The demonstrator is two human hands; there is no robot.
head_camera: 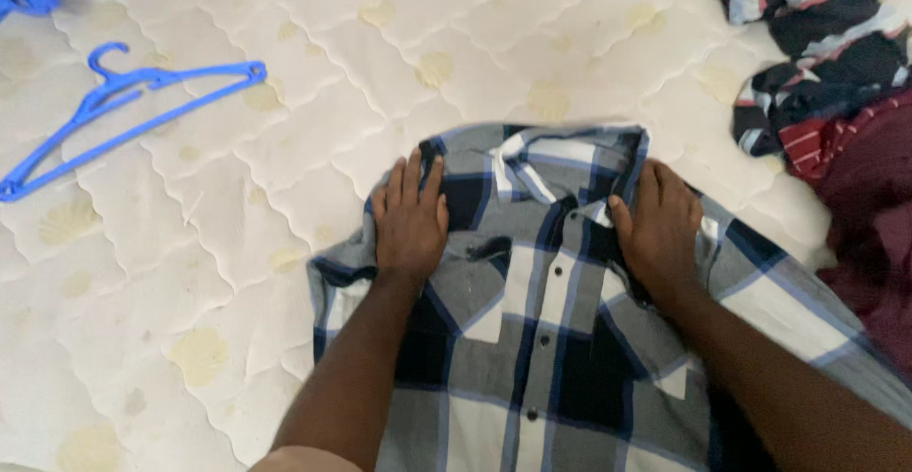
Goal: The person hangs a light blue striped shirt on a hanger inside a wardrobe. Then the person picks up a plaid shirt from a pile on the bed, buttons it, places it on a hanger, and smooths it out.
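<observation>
Hanger (114, 111), blue plastic, lies far left on quilted mattress (313, 64), well apart from hands. Left hand (410, 216) flat, fingers spread, grasping nothing, pinning left shoulder of plaid shirt (532, 339). Shirt spread front-up mid-mattress, buttoned, collar away from person. Right hand (660, 225) also flat and unclenched beside collar, seemingly keeping fabric smooth. Clothes heap (826, 64) crumpled far right.
</observation>
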